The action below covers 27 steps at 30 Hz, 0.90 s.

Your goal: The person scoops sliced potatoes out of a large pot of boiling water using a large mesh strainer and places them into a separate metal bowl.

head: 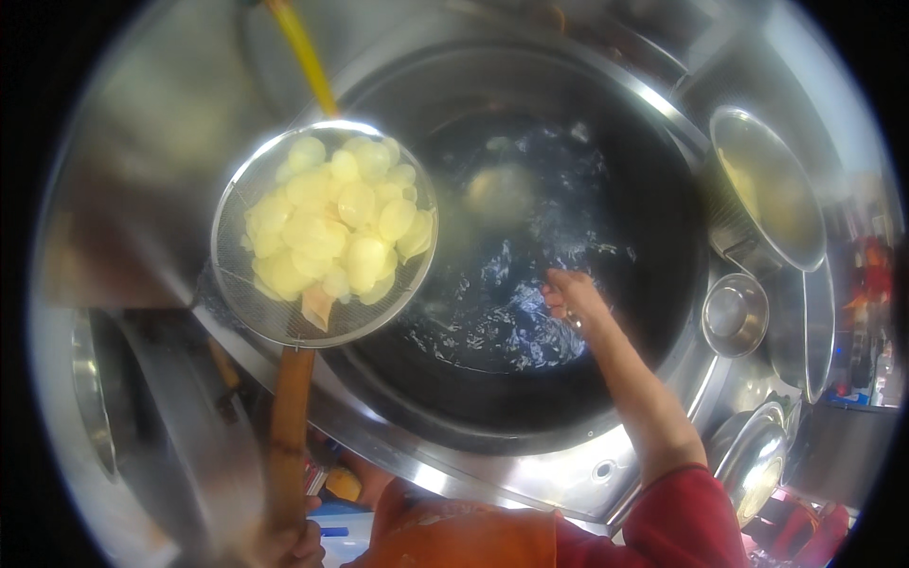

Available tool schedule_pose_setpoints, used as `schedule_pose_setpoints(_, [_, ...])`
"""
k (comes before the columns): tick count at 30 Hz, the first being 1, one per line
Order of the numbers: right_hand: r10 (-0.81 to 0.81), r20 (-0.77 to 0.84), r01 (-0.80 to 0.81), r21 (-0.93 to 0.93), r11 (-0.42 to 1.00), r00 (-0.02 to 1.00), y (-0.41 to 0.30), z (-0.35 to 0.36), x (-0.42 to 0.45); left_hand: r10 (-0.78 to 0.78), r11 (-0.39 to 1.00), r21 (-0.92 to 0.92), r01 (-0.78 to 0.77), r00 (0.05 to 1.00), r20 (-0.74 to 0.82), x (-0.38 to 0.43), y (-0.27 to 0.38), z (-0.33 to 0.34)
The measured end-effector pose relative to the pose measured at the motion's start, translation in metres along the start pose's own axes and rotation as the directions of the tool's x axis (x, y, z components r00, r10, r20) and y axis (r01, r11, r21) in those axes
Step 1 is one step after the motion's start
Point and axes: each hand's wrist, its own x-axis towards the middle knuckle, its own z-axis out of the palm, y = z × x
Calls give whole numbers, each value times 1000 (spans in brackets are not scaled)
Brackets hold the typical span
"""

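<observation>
My left hand (305,545) grips the wooden handle (290,419) of a round wire-mesh strainer (234,213). A heap of pale yellow, rounded food pieces (319,227) lies in the mesh, with one pinkish-tan piece (317,307) at its near edge. The strainer is raised over the left rim of a large dark wok (646,213). Bubbling or rippling water (490,284) stands in the wok, under some steam. Above the water is my right hand (572,298), fingers bent inward; whether anything is pinched between them cannot be seen. Something small and shiny shows by those fingers.
Along the right side stand a deep strainer basket (731,206) with yellowish contents, a small metal bowl (735,316) and a larger metal bowl (763,454). A yellow rod or pipe (305,57) comes down behind the strainer. The steel stove rim (440,476) curves around the wok.
</observation>
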Motion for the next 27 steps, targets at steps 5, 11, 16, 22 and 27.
schedule_pose_setpoints(5, [61,266,-126,235,964,962,14,17,-13,-9,1000,-22,9,1000,19,1,-1,-2])
schedule_pose_setpoints(11, [102,405,-266,374,888,909,20,27,-30,-13,999,-34,15,998,65,4,0,-2])
schedule_pose_setpoints(16, [37,283,-109,243,964,958,13,25,-40,-1,1000,-28,3,996,86,5,-1,-8])
schedule_pose_setpoints(22, [-244,-56,224,-242,944,968,3,-16,-46,19,1000,6,-19,998,58,6,-2,-6])
schedule_pose_setpoints(27, [-519,-173,288,-667,687,837,-8,-49,-42,19,1000,3,-19,997,74,6,-3,-8])
